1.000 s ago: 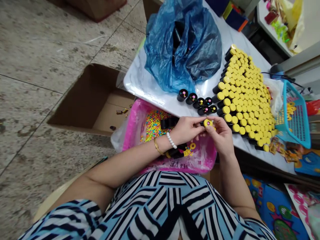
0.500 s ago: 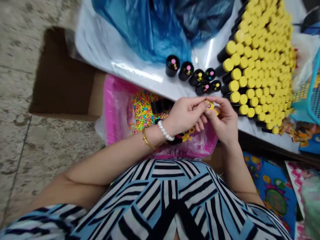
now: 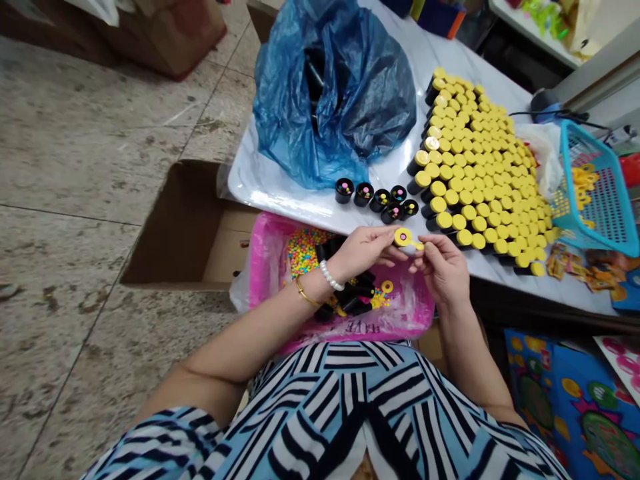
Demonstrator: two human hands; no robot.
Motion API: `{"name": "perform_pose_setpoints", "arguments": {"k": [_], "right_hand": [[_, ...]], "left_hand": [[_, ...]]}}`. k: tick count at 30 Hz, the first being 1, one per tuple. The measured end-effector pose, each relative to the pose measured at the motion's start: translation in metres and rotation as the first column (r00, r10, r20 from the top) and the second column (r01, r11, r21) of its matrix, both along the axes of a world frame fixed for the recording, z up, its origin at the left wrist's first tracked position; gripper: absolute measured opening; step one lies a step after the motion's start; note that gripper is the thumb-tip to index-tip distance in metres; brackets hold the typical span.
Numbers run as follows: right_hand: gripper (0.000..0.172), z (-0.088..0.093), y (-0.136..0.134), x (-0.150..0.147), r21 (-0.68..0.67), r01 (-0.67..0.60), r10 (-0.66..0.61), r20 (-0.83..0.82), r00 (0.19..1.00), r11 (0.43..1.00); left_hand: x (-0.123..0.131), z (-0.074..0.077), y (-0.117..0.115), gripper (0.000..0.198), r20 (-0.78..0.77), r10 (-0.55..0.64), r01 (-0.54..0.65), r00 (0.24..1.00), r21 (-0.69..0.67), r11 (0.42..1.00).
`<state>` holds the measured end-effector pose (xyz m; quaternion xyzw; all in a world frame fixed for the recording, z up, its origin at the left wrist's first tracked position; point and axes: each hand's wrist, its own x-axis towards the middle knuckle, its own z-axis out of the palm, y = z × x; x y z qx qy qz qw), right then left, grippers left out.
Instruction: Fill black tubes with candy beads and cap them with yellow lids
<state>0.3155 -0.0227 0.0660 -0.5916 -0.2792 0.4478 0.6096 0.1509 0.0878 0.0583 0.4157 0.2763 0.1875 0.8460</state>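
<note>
Left hand (image 3: 365, 252) and right hand (image 3: 443, 270): grip closed on one yellow cap (image 3: 404, 237), above a pink tray (image 3: 265, 267). Yellow-capped black tubes (image 3: 475, 180) stand on the counter (image 3: 260, 187).

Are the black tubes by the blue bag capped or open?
Open: the black tubes stand uncapped, with small colored pieces showing inside their tops.

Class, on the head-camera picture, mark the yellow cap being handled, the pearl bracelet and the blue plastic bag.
yellow cap (image 3: 403, 237), head view, point on its flat yellow top
pearl bracelet (image 3: 330, 275), head view, point on its middle pearls
blue plastic bag (image 3: 380, 87), head view, point on its crumpled side
</note>
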Motion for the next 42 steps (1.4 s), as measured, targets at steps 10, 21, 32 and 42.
{"name": "perform_pose_setpoints", "arguments": {"k": [10,21,32,42], "right_hand": [[0.041,0.019,0.035,-0.017,-0.194,-0.131,0.18,0.26,0.949,0.972],[0.04,0.008,-0.006,-0.026,-0.118,-0.105,0.152,0.525,0.837,0.987],[0.041,0.01,-0.061,0.051,0.118,0.526,-0.437,0.72,0.539,0.842],[0.036,-0.011,-0.061,0.057,0.184,0.557,-0.532,0.632,0.564,0.81]], "left_hand": [[-0.002,-0.022,-0.009,0.044,0.079,0.019,-0.043,0.997,0.312,0.949],[0.001,-0.023,-0.022,0.042,-0.074,0.213,-0.085,0.974,0.754,0.651],[-0.002,-0.013,-0.034,0.025,-0.004,0.383,-0.16,0.924,0.904,0.396],[-0.016,-0.016,-0.006,0.013,-0.025,0.575,-0.199,0.818,0.925,0.323]]}}
